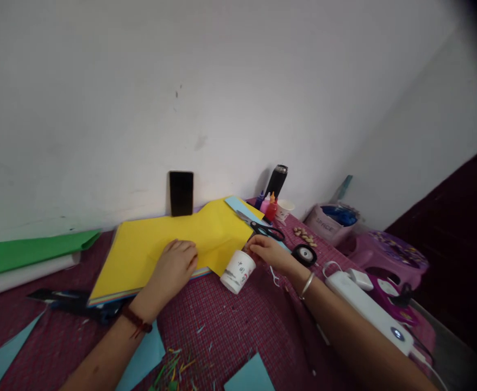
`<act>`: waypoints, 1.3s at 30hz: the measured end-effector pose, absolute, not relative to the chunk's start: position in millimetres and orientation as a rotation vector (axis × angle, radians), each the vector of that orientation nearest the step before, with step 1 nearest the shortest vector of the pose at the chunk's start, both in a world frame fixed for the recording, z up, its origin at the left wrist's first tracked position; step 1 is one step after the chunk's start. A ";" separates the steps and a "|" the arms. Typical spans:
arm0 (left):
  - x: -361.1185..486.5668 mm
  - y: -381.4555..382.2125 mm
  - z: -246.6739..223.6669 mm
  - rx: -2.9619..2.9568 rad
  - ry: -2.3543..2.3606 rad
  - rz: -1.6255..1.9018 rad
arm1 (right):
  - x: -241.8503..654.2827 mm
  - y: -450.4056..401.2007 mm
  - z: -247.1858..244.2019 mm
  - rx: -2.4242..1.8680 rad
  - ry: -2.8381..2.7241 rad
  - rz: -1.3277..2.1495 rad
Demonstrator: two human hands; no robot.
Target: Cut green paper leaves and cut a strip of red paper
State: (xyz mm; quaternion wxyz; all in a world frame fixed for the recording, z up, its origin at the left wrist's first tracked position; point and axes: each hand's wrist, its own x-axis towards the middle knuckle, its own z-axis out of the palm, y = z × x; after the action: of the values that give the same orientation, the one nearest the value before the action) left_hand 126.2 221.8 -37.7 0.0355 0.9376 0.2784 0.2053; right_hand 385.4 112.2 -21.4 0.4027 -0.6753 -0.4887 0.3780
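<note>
My right hand (266, 251) is closed, its fingertips at the rim of a white paper cup (238, 270) with printed marks. The cup is tilted, and a small dark thing beside the fingertips is too blurred to name. On a stack of coloured paper, yellow sheet (140, 244) uppermost, rests my left hand (177, 260), fingers loosely bent and holding nothing. Black-handled scissors (263, 228) lie just beyond my right hand, over a light blue strip (242, 209). A roll of black tape (304, 254) lies to its right.
A phone (181, 193) leans on the wall. Small bottles (271, 209), another cup (285, 208) and a black flask (277, 180) stand at the back. Peanuts (304, 237), a white power bank (369, 309) and an extension board (393, 296) lie right; paper scraps (173, 369) in front.
</note>
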 end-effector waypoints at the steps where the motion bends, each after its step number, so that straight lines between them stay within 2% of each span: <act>1: 126.1 221.8 -36.5 2.886 0.905 0.615 | 385.4 111.8 -22.7 -1.696 -1.233 0.979; 4: 125.0 221.7 -34.3 2.880 1.112 0.592 | 383.7 104.7 -19.1 -1.625 -1.279 1.077; 8: 119.8 223.6 -31.9 2.842 1.297 0.644 | 384.7 97.8 -9.7 -1.518 -1.359 1.402; 13: 109.3 227.1 -19.0 2.812 1.507 0.692 | 385.9 113.2 -22.3 -1.632 -1.074 1.133; 20: 104.2 222.3 4.0 2.805 1.687 0.688 | 366.9 124.9 -34.2 -1.512 -0.938 1.317; 24: 110.2 219.1 2.4 2.884 1.481 0.657 | 360.6 135.6 -26.1 -1.238 -0.860 1.518; 29: 126.0 210.9 -15.6 2.991 1.133 0.610 | 359.2 151.0 -24.0 -1.053 -0.902 1.468; 34: 135.2 201.6 -31.6 3.198 0.988 0.777 | 366.1 156.6 -35.2 -1.019 -1.213 1.235; 37: 134.4 202.6 -36.5 3.329 0.687 0.716 | 374.0 158.1 -40.3 -1.127 -1.569 1.085; 39: 134.0 205.1 -39.3 3.318 0.668 0.663 | 377.4 158.2 -39.4 -1.245 -1.869 0.954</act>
State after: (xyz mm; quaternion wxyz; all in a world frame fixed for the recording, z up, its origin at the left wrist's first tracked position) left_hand 134.0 205.1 -39.3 -0.1530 0.9507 0.1914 0.1898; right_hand 377.4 158.2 -39.4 0.3436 -0.4793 -0.7193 0.3673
